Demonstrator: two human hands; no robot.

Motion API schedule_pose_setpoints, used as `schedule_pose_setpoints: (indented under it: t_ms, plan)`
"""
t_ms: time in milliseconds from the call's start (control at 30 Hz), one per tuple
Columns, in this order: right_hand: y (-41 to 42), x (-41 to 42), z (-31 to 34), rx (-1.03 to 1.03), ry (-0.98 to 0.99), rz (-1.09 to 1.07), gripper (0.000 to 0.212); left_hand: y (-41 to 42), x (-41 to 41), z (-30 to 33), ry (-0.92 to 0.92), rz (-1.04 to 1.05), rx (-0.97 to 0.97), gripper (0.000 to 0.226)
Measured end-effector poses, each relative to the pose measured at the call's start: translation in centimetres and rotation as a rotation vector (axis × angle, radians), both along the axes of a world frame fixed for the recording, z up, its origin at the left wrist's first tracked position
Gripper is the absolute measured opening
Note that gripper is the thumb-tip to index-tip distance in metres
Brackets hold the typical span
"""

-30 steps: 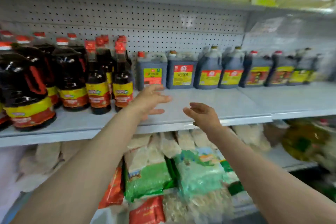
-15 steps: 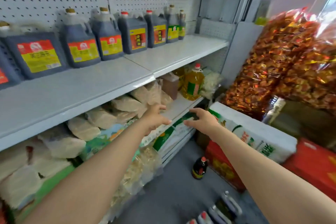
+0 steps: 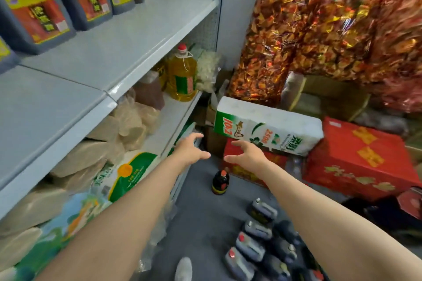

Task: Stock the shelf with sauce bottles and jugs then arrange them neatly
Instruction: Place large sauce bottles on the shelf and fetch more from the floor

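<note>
Head view: floor jugs [image 3: 262, 246] blurred, cropped

Bright and even, with soft daylight tone and weak shadows. Glare on shiny red-gold foil bags [image 3: 319, 18]. Motion blur everywhere, stronger at edges. Wide-angle bending of grey metal shelf [image 3: 114, 48].

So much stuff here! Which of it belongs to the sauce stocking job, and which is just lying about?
Part of the job:
- dark jugs on the floor
- small dark bottle on the floor
- labelled jugs on the shelf
- grey shelf
- left hand and right hand, both empty

Lying about:
- yellow oil jug
- white and green pack
- red boxes
- foil-wrapped bags
</note>
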State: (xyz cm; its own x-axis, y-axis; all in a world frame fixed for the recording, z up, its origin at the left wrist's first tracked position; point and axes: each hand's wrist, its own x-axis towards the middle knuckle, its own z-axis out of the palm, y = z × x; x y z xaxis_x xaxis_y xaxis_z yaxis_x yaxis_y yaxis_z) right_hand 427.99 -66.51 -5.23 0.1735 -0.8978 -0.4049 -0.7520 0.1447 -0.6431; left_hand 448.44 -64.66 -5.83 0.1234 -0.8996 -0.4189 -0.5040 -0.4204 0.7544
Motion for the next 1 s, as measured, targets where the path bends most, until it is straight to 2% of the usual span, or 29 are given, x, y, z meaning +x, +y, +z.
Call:
schedule_pose_setpoints:
  t_ms: [233,467,633,833,1000]
  plan:
    - [-2.6,0.9,-4.3,0.092,0.007,-0.139,0.070,-5.0,1.1,-4.0,0.000,-0.112,0.087,0.071]
    - [-4.6,-1.6,-9.5,0.224,0.017,-0.224,0.071,-8.0,-0.7,-8.9,0.027,-0.160,0.203,0.071]
    - [-6.7,-3.5,-13.1,0.267,-0.012,-0.266,0.072,-10.5,-2.2,-12.2,0.026,-0.155,0.219,0.069]
    - [-8.9,-4.3,-20.0,0.311,0.005,-0.286,0.069,-13.3,-3.8,-19.2,0.018,-0.180,0.242,0.067]
    - [-10.0,-4.3,-29.5,0.338,0.007,-0.352,0.067,-15.1,-3.8,-28.5,0.013,-0.221,0.275,0.068]
